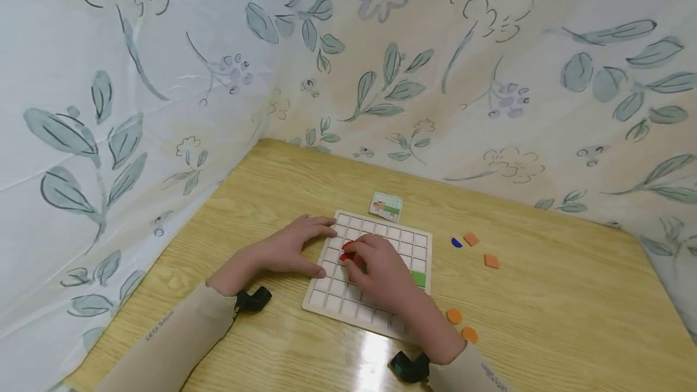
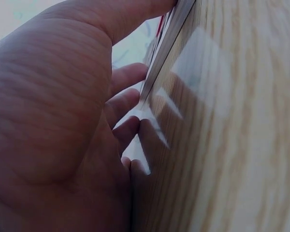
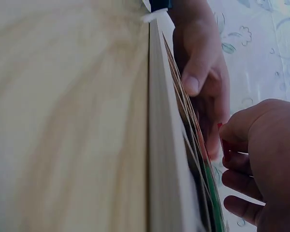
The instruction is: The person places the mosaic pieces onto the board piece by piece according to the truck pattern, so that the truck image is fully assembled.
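Note:
A pale gridded board (image 1: 337,305) lies on the wooden table. My left hand (image 1: 285,247) spans its left edge, thumb and fingertips on the rim with the fingers spread. Over the board's middle, my right hand (image 1: 378,271) pinches a thin red piece (image 3: 224,142) between thumb and fingers, slightly above the grid in the right wrist view. Another bit of red shows beside those fingertips in the head view. Partly hidden under the right hand is an orange piece (image 1: 353,276). A green piece (image 1: 418,278) lies on the grid near the right edge.
Behind the board lies a small picture card (image 1: 386,205). Right of the board are a blue half-round piece (image 1: 456,242), two orange squares (image 1: 491,261) and two orange discs (image 1: 454,316). A floral cloth (image 1: 381,107) hangs behind the table (image 1: 555,295).

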{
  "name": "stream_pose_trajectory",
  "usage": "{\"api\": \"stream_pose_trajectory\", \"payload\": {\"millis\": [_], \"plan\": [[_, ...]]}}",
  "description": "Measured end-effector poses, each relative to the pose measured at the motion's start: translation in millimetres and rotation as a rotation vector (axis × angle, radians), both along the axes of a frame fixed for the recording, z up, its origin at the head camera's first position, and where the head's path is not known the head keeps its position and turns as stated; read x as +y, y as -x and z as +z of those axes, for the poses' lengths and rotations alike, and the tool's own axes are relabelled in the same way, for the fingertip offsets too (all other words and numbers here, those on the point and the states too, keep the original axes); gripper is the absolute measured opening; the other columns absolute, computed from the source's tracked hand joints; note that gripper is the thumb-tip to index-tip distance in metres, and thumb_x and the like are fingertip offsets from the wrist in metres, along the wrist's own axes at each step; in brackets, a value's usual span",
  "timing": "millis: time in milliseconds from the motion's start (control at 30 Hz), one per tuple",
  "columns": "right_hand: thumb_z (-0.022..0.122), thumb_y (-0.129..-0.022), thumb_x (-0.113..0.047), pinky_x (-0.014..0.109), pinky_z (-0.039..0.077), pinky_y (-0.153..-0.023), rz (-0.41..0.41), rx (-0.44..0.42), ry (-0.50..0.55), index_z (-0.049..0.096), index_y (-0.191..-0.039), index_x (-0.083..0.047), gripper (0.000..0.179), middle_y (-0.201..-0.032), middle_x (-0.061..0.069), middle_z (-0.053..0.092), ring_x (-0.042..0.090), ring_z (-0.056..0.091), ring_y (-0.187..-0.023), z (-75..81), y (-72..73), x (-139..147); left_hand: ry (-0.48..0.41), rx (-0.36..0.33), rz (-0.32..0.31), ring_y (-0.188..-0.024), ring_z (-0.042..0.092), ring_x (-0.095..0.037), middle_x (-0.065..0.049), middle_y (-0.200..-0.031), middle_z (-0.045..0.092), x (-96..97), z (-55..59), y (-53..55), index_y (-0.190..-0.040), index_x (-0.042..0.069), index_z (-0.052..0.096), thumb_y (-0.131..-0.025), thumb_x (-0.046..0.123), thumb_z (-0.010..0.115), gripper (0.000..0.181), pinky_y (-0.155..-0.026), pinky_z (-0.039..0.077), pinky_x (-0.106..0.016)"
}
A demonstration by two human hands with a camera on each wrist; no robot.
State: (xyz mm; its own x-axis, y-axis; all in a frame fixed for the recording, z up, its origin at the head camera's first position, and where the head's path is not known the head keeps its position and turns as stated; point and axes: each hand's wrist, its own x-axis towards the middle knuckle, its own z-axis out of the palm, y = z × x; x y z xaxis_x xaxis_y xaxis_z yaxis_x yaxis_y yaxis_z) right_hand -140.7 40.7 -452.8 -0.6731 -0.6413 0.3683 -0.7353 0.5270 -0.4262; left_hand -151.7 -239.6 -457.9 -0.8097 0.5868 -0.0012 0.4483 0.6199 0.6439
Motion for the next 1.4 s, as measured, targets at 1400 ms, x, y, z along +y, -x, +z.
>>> {"api": "stream_pose_trajectory", "payload": {"millis": [1400], "plan": [[0.081,-0.099,-0.015,0.047,0.057,-0.098,0.004,0.149,-0.011,0.079,-0.104,-0.015,0.006,-0.105,0.0,0.076,0.026,0.069,-0.104,-9.3,5.7,-34,-0.023,0.022,-0.012,-0.165,0.021,-0.032,-0.002,-0.177,0.033,-1.0,-0.8,2.5,-0.157,0.013,0.057,-0.089,0.051,0.089,0.084,-0.135,0.004,-0.058]]}}
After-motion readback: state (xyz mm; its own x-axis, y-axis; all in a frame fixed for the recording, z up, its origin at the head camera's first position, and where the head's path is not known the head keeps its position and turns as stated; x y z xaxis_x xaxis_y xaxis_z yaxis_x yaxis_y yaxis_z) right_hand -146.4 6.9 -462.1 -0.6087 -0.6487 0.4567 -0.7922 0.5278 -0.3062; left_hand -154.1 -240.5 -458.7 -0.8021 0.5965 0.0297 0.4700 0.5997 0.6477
